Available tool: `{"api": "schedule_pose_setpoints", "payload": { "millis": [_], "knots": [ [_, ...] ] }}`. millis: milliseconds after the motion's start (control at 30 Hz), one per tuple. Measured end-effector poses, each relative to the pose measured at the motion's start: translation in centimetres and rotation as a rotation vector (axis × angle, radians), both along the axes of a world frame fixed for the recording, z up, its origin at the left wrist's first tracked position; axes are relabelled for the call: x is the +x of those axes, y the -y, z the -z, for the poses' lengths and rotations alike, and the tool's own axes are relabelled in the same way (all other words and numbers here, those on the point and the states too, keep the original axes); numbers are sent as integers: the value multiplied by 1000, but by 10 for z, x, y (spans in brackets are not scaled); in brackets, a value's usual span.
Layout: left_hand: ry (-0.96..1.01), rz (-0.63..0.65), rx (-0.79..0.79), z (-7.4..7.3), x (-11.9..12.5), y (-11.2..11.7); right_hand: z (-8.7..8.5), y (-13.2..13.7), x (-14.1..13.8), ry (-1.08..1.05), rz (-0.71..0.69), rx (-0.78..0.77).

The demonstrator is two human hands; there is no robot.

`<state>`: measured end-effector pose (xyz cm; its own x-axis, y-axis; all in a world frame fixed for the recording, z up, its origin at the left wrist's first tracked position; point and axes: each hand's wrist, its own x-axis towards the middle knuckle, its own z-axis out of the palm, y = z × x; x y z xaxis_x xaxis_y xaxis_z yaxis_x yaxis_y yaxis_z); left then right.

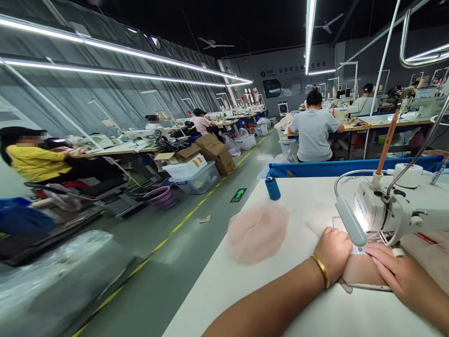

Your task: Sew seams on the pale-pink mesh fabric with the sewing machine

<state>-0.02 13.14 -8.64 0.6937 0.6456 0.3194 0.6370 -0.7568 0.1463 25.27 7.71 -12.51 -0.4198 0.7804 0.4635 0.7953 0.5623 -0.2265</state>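
My left hand (331, 252), with a gold bracelet (321, 270) at the wrist, is closed at the left edge of a sheer pink fabric piece (363, 274) beside the sewing machine (372, 206). Its fingertips are mostly hidden behind the knuckles. My right hand (394, 267) lies flat on the same fabric, fingers stretched out below the needle area. Between both hands shows a small white label (358, 249) with dark print. A grey lamp head (351, 222) hangs just over my fingers and hides part of the needle area.
A round heap of pink fabric (259, 234) lies left on the white table (213, 290), near a blue thread spool (272, 188). A white thread cone (409, 175) stands behind the machine. Co-workers sit at other machines, one in a grey shirt (314, 133) ahead. Boxes (215, 152) line the aisle.
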Motion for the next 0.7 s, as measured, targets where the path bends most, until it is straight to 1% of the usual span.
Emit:
{"api": "schedule_pose_setpoints", "payload": {
  "millis": [67,133,200,267,300,367,400,433,500,533,567,633,700],
  "knots": [
    [3,-12,-31,-6,-7,3,-5,9,-5,-23,-40,0],
    [19,5,-86,-15,-20,15,-15,20,-14,-29,-103,7],
    [56,40,-162,-28,-37,35,-29,31,-24,-31,-146,2],
    [178,78,-304,-44,-55,59,-46,39,-38,-46,-165,-71],
    [356,93,-490,-52,-64,70,-55,41,-46,-69,-175,-146],
    [687,71,-857,-69,-81,86,-75,42,-64,-143,-208,-392],
    [822,46,-1026,-76,-89,91,-85,42,-73,-202,-216,-518],
    [912,17,-1164,-82,-95,94,-94,42,-83,-263,-221,-628],
    [966,-30,-1357,-90,-105,95,-112,43,-103,-348,-229,-759],
    [950,-51,-1403,-92,-108,95,-119,44,-112,-356,-232,-788],
    [919,-72,-1413,-93,-110,94,-126,46,-121,-344,-231,-801],
    [874,-122,-1353,-94,-113,93,-136,48,-136,-311,-230,-819],
    [901,-171,-1252,-94,-119,92,-137,46,-145,-306,-253,-864]
  ]
}}
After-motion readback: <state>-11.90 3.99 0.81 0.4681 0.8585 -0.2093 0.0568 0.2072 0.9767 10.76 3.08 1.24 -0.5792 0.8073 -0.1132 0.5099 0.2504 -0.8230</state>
